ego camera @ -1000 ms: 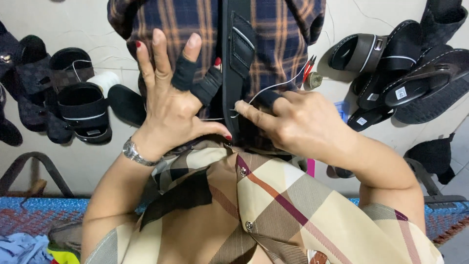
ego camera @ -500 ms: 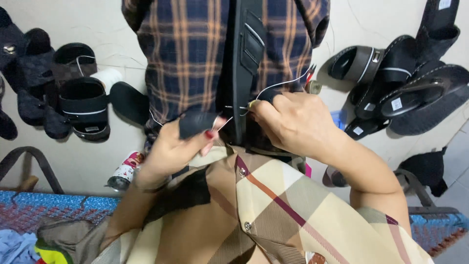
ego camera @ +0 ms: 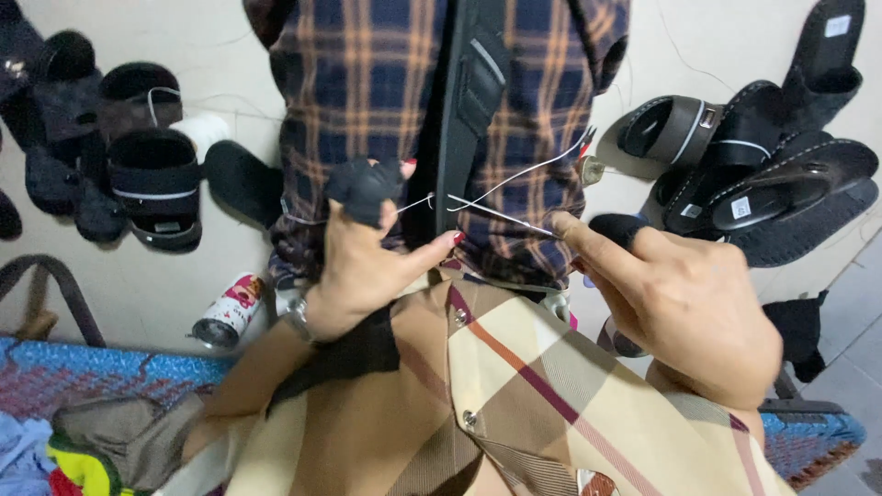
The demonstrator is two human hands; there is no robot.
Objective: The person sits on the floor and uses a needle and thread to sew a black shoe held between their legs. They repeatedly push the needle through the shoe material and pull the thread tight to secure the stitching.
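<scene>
My left hand (ego camera: 367,262) is closed, its fingers curled in, with a black fabric guard (ego camera: 365,190) over the raised fingertip and the thumb stretched out to the right, its red nail near the black strap (ego camera: 457,129). A thin white thread (ego camera: 514,174) runs from beside that hand, crosses over itself just right of the strap and rises toward the upper right. My right hand (ego camera: 684,308) pinches a slim needle (ego camera: 501,216) at its right end between the fingertips; another black guard (ego camera: 617,230) covers one finger there. The needle lies nearly level, its tip pointing left toward the strap, touching the thread where the thread crosses.

The strap hangs upright in the middle, in front of a navy and orange plaid shirt (ego camera: 367,83) worn by the person facing me. Nearer to me lies tan checked cloth (ego camera: 514,404) with a red stripe and small snaps.

On the pale floor to the far left stand black sandals (ego camera: 152,179), with a small can (ego camera: 227,310) lying on its side near them. More black sandals (ego camera: 753,174) are piled at the right. A blue woven mat (ego camera: 55,377) shows at the near left edge.
</scene>
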